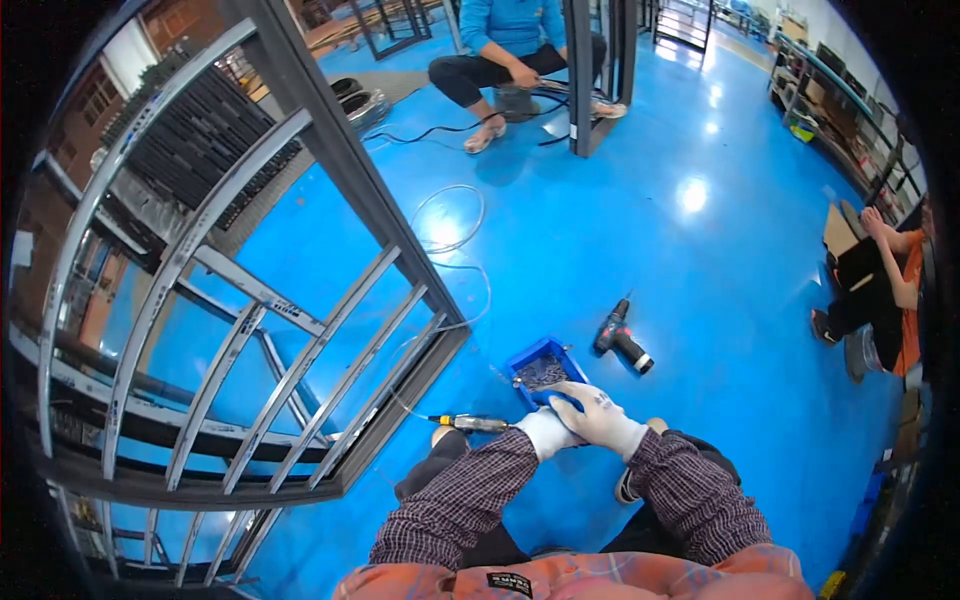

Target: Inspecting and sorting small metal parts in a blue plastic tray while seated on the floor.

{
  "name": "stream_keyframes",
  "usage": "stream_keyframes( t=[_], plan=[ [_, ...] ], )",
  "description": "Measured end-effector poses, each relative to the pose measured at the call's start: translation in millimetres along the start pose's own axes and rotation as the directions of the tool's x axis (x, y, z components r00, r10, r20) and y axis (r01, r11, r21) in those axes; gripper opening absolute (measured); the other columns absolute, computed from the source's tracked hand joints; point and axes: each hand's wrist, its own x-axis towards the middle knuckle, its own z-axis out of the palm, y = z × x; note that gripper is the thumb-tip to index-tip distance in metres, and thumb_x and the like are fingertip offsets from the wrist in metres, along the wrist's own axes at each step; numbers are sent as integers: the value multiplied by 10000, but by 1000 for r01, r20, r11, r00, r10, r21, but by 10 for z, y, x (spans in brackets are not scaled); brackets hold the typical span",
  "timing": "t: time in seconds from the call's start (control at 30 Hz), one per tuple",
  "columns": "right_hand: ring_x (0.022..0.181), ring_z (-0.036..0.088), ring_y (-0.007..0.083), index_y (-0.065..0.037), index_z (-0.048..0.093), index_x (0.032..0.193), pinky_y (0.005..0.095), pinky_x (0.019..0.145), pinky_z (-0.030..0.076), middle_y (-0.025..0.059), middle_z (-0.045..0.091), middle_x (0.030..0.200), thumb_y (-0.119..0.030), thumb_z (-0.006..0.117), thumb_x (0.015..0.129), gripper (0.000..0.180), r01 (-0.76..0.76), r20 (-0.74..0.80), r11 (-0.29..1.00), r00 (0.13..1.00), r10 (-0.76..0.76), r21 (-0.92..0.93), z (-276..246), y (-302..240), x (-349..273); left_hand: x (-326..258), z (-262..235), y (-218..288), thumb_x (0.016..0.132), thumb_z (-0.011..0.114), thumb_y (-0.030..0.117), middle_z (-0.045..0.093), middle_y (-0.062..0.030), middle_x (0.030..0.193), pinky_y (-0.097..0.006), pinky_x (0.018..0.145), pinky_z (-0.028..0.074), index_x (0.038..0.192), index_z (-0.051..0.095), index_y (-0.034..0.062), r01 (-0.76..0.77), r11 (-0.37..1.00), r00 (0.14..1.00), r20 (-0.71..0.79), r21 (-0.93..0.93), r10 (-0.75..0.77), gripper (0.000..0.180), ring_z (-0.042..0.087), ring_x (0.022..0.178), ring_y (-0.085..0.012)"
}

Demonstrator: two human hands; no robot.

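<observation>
Both of my hands wear white work gloves and meet at the near side of a small blue bin (517, 360) on the floor, which holds many small dark screws or similar fasteners. My right hand (605, 418) is closed, its fingers curled over my left hand. Blue shows between the hands; it may be the glove's coating. My left hand (549, 432) is mostly covered, so its fingers are hidden. Beyond the bin, to the right, lies a black and red cordless drill (620, 338). Left of my hands is a metal air tool (476, 424) with a yellow fitting and a clear hose.
A large dark metal frame with silver crossbars (290, 370) stands close on my left. The clear hose (487, 290) loops across the blue floor. A seated person in blue (515, 40) works beyond, beside another frame (580, 90). Another person in orange (908, 290) sits at the far right near shelving.
</observation>
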Motion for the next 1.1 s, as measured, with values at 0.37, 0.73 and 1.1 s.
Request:
stream_keyframes(
  t=[0.37, 0.73, 1.1],
  plan=[
    [979, 610, 312, -3, 625, 1099, 347, 862, 475, 150, 647, 1103, -259, 530, 891, 343, -71, 83, 996, 994, 67, 52, -85, -114, -13, -244, -237, 307, 861, 577, 311, 616, -126, 1190, -386, 883, 478, 1206, 599, 103, 97, 991, 995, -30, -87, -100, 404, 612, 997, -324],
    [939, 627, 297, 5, 622, 1087, 334, 828, 487, 142, 662, 1062, -228, 554, 888, 313, -31, 45, 998, 999, 29, 54, -70, -92, -17, -247, -317, 380, 873, 566, 282, 612, -122, 1199, -372, 884, 474, 1202, 600, 99, 45, 996, 997, 62, 76, -50, 378, 612, 989, -304],
    [948, 624, 294, -7, 623, 1096, 335, 838, 484, 136, 660, 1070, -233, 545, 898, 310, -50, 73, 998, 996, 47, 47, -74, -156, 2, 136, 160, -84, 849, 595, 296, 642, -110, 1138, -367, 843, 490, 1165, 624, 96, 168, 953, 986, 36, -252, -164, 375, 629, 930, -294]
  ],
)
